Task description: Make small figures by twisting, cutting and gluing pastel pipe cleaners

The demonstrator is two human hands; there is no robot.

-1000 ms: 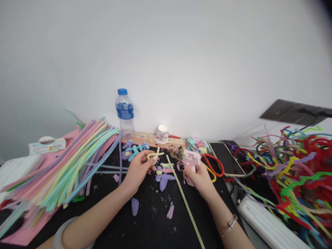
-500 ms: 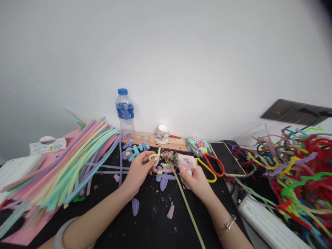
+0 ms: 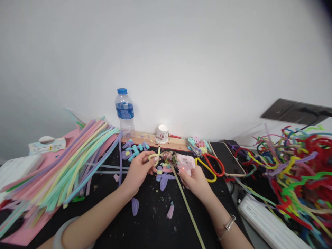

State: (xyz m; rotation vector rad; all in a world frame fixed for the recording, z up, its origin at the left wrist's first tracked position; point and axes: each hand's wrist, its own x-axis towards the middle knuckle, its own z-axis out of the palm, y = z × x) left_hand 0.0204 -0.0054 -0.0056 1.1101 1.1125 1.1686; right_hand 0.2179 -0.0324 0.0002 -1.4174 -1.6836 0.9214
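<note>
In left fingers, looped yellow stem (image 3: 153, 157)

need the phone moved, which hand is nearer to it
Right. The right hand, holding a pink gun-shaped tool, is a little left of the phone, with red and yellow loops between them. The left hand, pinching a pale yellow strip, is farther to its left.

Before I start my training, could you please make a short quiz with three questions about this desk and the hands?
1. True or false: the left hand holds a bent yellow strip.
2. What does the right hand hold? a) the bottle b) the pink tool c) the paper cup
3. Fill in: the phone lies to the ____ of the scissors.
Key: 1 true; 2 b; 3 right
</note>
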